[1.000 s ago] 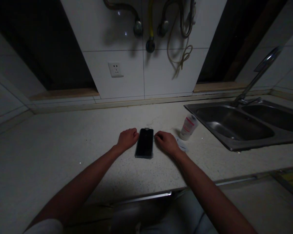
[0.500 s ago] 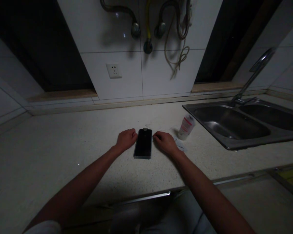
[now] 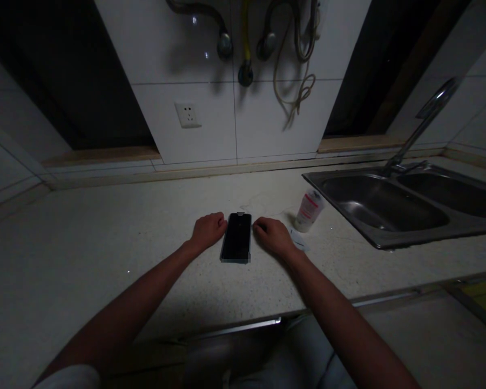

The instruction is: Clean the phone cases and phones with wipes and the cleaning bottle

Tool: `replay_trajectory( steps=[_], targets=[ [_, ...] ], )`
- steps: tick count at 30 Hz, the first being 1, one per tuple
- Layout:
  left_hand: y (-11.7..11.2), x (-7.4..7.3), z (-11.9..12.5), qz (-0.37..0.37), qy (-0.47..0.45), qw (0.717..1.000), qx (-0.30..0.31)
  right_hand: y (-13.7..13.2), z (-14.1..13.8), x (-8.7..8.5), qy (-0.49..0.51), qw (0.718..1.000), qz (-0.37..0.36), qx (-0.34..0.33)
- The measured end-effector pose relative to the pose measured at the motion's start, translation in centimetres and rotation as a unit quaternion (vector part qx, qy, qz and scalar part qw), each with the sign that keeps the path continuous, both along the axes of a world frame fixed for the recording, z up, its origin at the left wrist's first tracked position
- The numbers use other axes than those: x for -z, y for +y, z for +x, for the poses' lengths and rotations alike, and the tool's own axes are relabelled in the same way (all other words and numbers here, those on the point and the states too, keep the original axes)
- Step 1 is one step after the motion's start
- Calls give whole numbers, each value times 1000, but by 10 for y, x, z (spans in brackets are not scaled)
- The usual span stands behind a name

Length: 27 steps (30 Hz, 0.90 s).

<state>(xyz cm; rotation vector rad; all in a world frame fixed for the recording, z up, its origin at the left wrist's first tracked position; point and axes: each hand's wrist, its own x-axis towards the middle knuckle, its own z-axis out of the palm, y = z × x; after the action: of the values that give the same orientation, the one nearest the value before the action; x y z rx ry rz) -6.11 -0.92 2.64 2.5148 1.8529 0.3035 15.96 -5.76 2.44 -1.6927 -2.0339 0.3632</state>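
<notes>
A dim kitchen, seen from above the worker's own arms. At far left a pale speckled countertop [image 3: 105,243] runs back to a white tiled wall, where a socket [image 3: 185,114] sits just left of centre. The person's left hand [image 3: 207,229] rests knuckles up on the counter, its fingers curled inward against the left edge of a black phone [image 3: 236,237]. Whether they grip that edge or only lie against it cannot be told in this light.

The phone lies flat, screen up and dark, near the middle of the counter between the two hands, its long side pointing away from the person. Above it, hoses [image 3: 295,59] and pipe fittings hang on the tiles (one cord loops down in a loose knot).

The right hand [image 3: 272,236] mirrors the left, fingers bent toward the phone's upper right edge, and its hold is equally unclear. Just beside its wrist lies a small white slip [image 3: 299,241], and beyond that a tilted white bottle [image 3: 309,209] with a red label. At far right a steel double sink [image 3: 383,246] is set into the counter, its tap [image 3: 425,121] rising at the back.
</notes>
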Motion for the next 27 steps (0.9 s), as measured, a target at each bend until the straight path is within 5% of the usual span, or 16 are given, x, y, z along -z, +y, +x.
replay_trajectory(
  steps=[11, 19, 27],
  targets=[
    [0, 2, 0, 13, -2, 1000, -3, -8, -3, -1, 63, 996, 32, -56],
    [-22, -9, 17, -9, 12, 999, -43, -18, -15, -2, -12, 998, 59, -16],
    [-21, -12, 17, -89, -226, 969, -33, -25, -15, -5, -7, 999, 48, 15]
  ],
)
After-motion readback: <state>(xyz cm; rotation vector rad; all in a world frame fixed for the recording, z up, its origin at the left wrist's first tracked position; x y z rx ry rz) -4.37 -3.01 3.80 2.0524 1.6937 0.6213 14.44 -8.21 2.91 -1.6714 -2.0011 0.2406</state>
